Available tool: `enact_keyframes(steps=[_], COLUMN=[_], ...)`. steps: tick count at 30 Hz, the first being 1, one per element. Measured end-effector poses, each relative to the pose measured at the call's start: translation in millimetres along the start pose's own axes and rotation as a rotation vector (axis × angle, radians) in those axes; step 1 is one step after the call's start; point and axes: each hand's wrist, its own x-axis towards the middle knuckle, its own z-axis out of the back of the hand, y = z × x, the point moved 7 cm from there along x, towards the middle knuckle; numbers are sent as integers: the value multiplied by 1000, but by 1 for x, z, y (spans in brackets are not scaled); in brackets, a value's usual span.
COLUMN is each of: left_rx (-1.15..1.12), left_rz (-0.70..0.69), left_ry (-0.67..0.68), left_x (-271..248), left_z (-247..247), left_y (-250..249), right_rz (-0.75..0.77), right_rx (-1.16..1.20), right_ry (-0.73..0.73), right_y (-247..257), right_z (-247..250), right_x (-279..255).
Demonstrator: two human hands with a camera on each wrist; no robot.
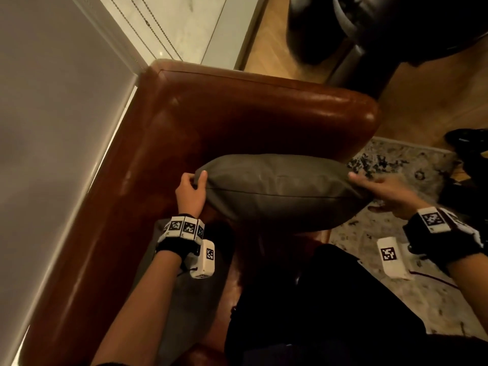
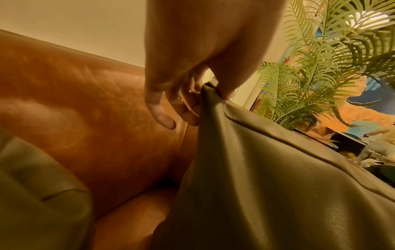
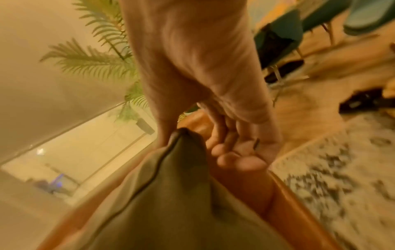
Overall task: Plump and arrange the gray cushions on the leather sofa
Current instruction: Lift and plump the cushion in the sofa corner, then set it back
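From the head view, a gray cushion is held up over the seat at the armrest end of a brown leather sofa, its long seam running left to right. The left hand pinches the cushion's left corner between thumb and curled fingers. The right hand lies against the right corner with its fingers stretched along the top edge; how firmly it grasps cannot be told from here. Both wrists carry bands with black-and-white markers. A second gray cushion lies on the seat beneath the left forearm. A patterned rug covers the wooden floor to the right of the sofa.

In the left wrist view, the left hand clamps the gray cushion's pointed corner between the thumb and the curled fingers, and the cushion hangs down from that grip in front of the sofa's backrest. The second gray cushion sits at lower left on the seat. A green palm plant stands beyond.

In the right wrist view, which is blurred, the right hand has its thumb on one side of the gray cushion's corner and its loosely bent fingers on the other side, grasping it. The sofa shows below, the rug to the right.
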Motion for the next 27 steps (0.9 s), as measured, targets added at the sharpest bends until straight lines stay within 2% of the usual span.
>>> enact_keyframes(steps=[2, 5, 8, 10, 11, 14, 15, 16, 18, 20, 21, 24, 27], left_rx=[-17, -15, 45, 41, 35, -6, -30, -52, -107, -148, -153, -133, -88], left_rz=[-15, -49, -58, -51, -41, -19, -20, -37, -94, -134, -145, -115, -109], left_ry=[12, -14, -31, -32, -36, -54, -53, -48, -44, -87, -151, -308, -271], left_x=[-2, 2, 9, 9, 7, 3, 1, -2, -11, -18, -17, -2, 5], left_z=[-4, 0, 6, 6, 6, 10, 10, 6, -6, -5, 4, 45, 56], left_y=[2, 3, 0, -4, -5, 1, 0, -3, -18, -31, -31, -16, -10], right_rz=[-60, -14, 71, 186, 238, 221, 239, 298, 520, 713, 780, 737, 699], right_rx=[22, 218, 278, 105, 10, -81, -130, -236, -498, -599, -576, -496, -517], right_ry=[101, 137, 7, -183, -228, -64, -75, -159, -336, -380, -393, -515, -527], right_y=[-9, -10, -5, 6, 11, 17, 20, 26, 47, 56, 58, 51, 42], right_z=[-12, -22, -17, -3, 4, 6, 5, 1, -30, -70, -72, -25, -12], right_x=[2, 8, 12, 3, -2, -20, -26, -31, -48, -64, -72, -79, -68])
